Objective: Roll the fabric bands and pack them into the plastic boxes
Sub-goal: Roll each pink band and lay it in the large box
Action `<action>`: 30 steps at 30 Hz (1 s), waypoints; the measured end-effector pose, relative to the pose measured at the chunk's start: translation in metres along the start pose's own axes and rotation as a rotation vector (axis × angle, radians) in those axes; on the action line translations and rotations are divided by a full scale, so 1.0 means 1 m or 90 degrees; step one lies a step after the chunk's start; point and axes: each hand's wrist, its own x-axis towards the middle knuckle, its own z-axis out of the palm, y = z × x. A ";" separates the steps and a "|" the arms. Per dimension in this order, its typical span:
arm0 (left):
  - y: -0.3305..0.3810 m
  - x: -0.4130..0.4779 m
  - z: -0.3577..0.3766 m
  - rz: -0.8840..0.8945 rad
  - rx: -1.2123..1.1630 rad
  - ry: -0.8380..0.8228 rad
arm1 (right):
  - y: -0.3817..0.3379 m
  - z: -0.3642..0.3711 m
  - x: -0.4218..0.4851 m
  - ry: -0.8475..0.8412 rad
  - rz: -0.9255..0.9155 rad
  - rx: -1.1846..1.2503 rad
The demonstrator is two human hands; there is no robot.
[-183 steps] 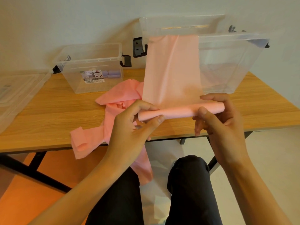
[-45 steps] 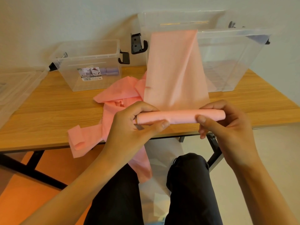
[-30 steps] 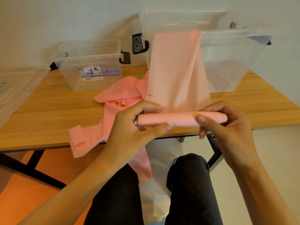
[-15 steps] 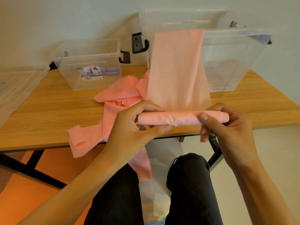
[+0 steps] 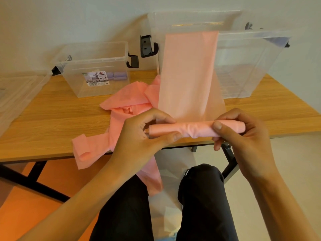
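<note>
The left hand [image 5: 144, 136] and right hand [image 5: 243, 136] pinch the ends of a half-wound pink roll [image 5: 196, 130] above the tabletop [image 5: 52, 115] edge. Its tail [image 5: 187, 75] hangs from the large box [image 5: 251, 66]. Purple rolls [image 5: 118, 76] sit in the small box [image 5: 83, 54], and loose pink bands [image 5: 128, 105] lie unrolled.

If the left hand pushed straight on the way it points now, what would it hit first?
Probably the pink band's unrolled stretch, just beyond the roll the left hand pinches; the large clear box sits behind, depth unclear.
</note>
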 end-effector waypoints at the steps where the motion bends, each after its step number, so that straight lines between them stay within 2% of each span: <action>1: 0.000 0.000 0.000 -0.002 -0.003 0.000 | 0.000 0.000 0.000 -0.005 -0.005 0.004; 6: 0.001 0.000 0.001 -0.002 0.009 0.025 | -0.001 -0.001 -0.003 -0.036 -0.005 0.017; 14: 0.002 -0.001 0.004 -0.021 -0.015 0.007 | 0.001 -0.002 -0.002 0.006 0.023 -0.004; 20: 0.005 -0.001 0.004 -0.026 -0.017 0.008 | -0.001 -0.003 -0.001 -0.044 0.015 0.010; 30: 0.002 -0.001 0.004 -0.034 -0.044 0.004 | 0.000 -0.002 -0.003 -0.005 -0.023 -0.006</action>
